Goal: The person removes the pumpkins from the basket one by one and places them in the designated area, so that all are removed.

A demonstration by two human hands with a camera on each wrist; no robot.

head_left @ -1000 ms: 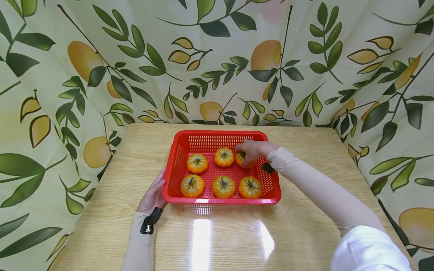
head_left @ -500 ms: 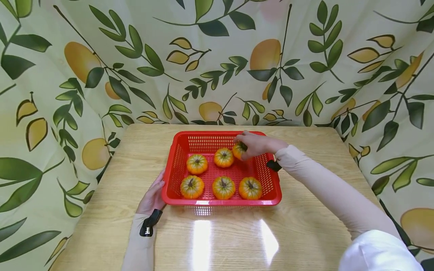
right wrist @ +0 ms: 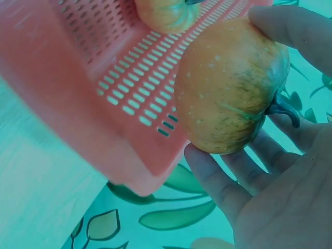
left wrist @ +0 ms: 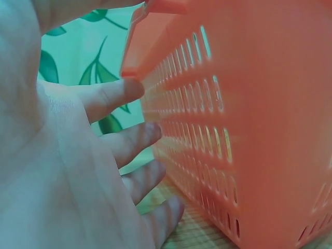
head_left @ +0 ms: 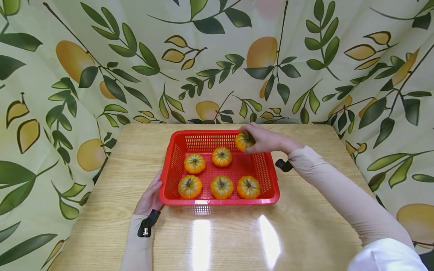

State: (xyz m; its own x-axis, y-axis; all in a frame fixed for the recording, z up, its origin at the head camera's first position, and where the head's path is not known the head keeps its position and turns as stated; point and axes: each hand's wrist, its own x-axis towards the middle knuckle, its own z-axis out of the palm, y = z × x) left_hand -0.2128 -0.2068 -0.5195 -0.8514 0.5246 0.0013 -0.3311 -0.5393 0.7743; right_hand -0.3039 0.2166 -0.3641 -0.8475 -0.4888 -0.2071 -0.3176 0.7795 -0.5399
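A red perforated basket (head_left: 219,202) stands on the table with several small orange pumpkins inside, among them one at the back middle (head_left: 222,156). My right hand (head_left: 268,140) grips another pumpkin (head_left: 243,141) by its sides, raised at the basket's back right rim. The right wrist view shows that pumpkin (right wrist: 228,88) between the thumb and fingers of the hand (right wrist: 290,202), stem toward the palm. At the basket's left side is my left hand (head_left: 149,196); in the left wrist view its fingers are spread and nearly straight along the basket wall (left wrist: 275,114), the hand (left wrist: 88,155) not curled round it.
The wooden table (head_left: 305,210) extends on both sides and in front of the basket. A leaf-and-fruit patterned cloth (head_left: 210,56) hangs behind the table and at both sides. A black wrist camera (head_left: 284,165) sits near the basket's right side.
My right hand has lifted the back right pumpkin from the basket floor up toward the back rim. The left hand remains beside the basket.
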